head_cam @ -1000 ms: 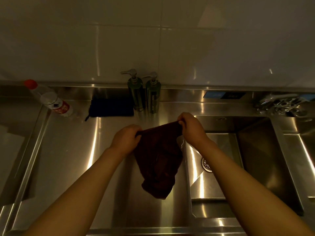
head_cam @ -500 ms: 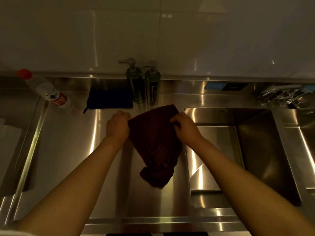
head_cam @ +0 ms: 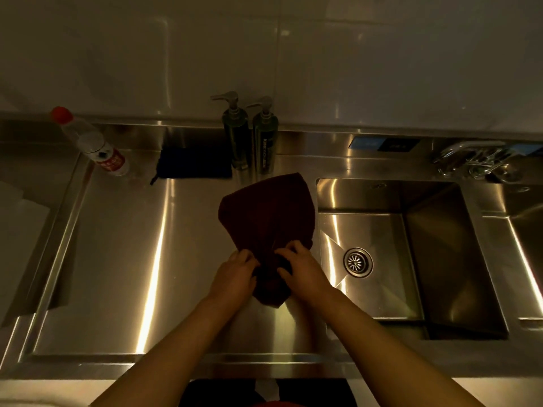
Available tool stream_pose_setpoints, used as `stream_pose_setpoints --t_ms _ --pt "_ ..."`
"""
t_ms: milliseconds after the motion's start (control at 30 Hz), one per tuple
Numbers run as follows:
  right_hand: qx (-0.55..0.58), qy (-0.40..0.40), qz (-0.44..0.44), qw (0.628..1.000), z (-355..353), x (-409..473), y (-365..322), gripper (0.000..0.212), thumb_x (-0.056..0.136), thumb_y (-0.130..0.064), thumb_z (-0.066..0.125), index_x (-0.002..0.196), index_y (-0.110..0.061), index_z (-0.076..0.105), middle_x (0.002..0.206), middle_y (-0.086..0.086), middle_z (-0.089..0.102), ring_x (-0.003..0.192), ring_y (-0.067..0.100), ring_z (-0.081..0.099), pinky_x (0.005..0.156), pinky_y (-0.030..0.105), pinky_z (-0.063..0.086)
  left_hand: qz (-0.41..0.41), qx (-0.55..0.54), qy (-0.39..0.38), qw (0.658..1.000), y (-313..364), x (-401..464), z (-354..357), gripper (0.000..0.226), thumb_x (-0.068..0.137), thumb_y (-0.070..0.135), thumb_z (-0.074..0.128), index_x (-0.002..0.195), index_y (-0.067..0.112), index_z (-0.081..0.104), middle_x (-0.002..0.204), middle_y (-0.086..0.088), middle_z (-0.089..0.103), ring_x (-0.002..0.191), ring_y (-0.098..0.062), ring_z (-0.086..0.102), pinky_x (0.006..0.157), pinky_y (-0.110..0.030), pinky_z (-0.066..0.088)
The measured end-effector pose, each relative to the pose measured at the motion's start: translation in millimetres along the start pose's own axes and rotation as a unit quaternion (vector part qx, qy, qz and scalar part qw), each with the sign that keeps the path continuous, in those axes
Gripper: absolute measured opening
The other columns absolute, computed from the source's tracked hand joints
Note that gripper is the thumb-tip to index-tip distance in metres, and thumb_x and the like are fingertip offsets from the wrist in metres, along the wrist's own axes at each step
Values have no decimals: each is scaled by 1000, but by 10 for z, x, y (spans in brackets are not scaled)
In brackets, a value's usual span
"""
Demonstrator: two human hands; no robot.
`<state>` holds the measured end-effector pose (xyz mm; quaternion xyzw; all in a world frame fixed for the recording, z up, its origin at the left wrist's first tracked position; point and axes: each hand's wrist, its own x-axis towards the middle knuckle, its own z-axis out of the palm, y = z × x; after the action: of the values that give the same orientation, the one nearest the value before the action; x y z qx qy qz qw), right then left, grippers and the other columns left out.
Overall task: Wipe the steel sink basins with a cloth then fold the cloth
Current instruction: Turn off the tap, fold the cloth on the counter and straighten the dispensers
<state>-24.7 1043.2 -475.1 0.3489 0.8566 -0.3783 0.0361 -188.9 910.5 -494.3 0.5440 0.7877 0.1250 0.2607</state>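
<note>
A person stands at a dim steel bench, seen from above. Both hands meet over the flat drainboard part of the bench (head_cam: 117, 259), just left of the deep sink basin (head_cam: 382, 259) with its round drain (head_cam: 358, 262). The left hand (head_cam: 233, 279) and right hand (head_cam: 304, 271) each have their grip clamped on the near end of a dark red cloth (head_cam: 267, 212), bunched between them. The rest of the cloth fans away towards the bench's back edge, where two pump bottles (head_cam: 249, 133) stand. A red-capped bottle (head_cam: 91, 142) sits by the back left corner, a tap (head_cam: 473, 157) at the back right. This looks like the folding step. To do it well, lay the cloth flat, match the corners, and smooth the crease before folding again.
</note>
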Motion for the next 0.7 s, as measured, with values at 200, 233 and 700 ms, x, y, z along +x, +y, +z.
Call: stream_pose_setpoints --t_ms 200,233,700 --pt "25 40 -42 998 -130 -271 -91 18 82 -9 67 98 -18 64 106 -5 54 92 14 56 75 27 48 27 28 35 999 -62 -75 -39 8 96 11 62 97 9 70 106 -10 61 97 -30 57 71 -36 42" --pt "27 37 -48 998 -180 -368 -76 19 78 -8 69 93 -19 64 103 -7 54 89 12 56 73 26 48 27 25 37 999 -92 -91 -51 6 94 8 63 94 8 69 104 -11 61 95 -30 57 70 -35 39" --pt "-113 -45 -58 991 -31 -1207 363 9 79 -24 76 85 -29 72 100 -14 67 103 8 58 97 35 47 -49 73 90 992 -410 -226 -383 11 91 3 62 96 12 66 109 -8 60 97 -32 57 72 -35 37"
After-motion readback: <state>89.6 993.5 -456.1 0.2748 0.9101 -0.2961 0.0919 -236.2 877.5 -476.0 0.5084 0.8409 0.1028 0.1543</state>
